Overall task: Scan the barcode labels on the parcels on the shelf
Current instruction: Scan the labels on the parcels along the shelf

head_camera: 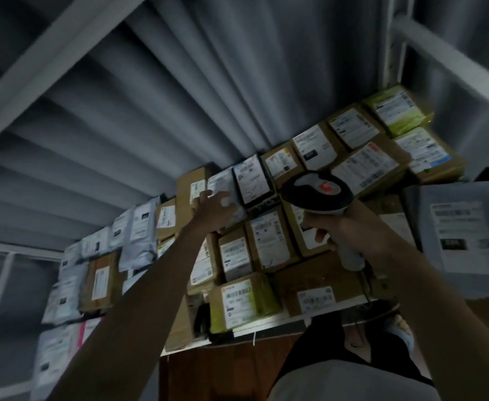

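Note:
Many cardboard parcels with white barcode labels lie packed on the shelf (269,324). My left hand (211,211) reaches far in and grips the edge of a grey-white parcel (223,183) in the back row. Beside it lies a black parcel (253,180) with a white label. My right hand (338,230) holds a black and white barcode scanner (317,191) by its handle, with the head over the middle parcels. A brown labelled box (269,238) lies just under the scanner.
Grey poly mailers (139,230) are stacked at the left. A large grey mailer (463,235) sits at the right. Green-taped boxes (396,110) fill the far right end. A corrugated metal wall (179,96) rises behind, with white frame bars (43,68). My legs show below the shelf edge.

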